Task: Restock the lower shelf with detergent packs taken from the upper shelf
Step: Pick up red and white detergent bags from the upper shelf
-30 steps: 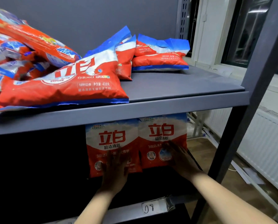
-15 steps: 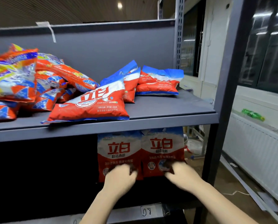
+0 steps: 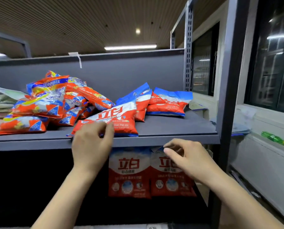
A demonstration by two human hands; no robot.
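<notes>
Left hand [image 3: 91, 146] up at the front edge of the upper shelf [image 3: 171, 128], fingers loosely curled and partly parted, right at the near corner of the front pack [image 3: 115, 121]; contact or just short of it, impossible to tell. Right hand [image 3: 185, 157] lower, in front of the shelf lip, thumb and forefinger nearly pinched, nothing visibly held. Two packs [image 3: 129, 172] already upright side by side on the lower shelf [image 3: 202, 194], pressed against each other at the seam.

Front pack lying flat, face up: probably a soft plastic pouch of powder, moderately heavy, floppy, glossy and likely slippery. Best taken across the near short edge or by the crimped seam, with a second hand beneath to stop sagging. More packs [image 3: 167, 103] behind and a jumbled heap [image 3: 45, 103] to the left, partly overlapping.

Lower shelf mostly in deep shadow; depth and contents beyond the two packs unreadable. Right-hand lower pack partly covered by the right hand. Fingertips blurred.
</notes>
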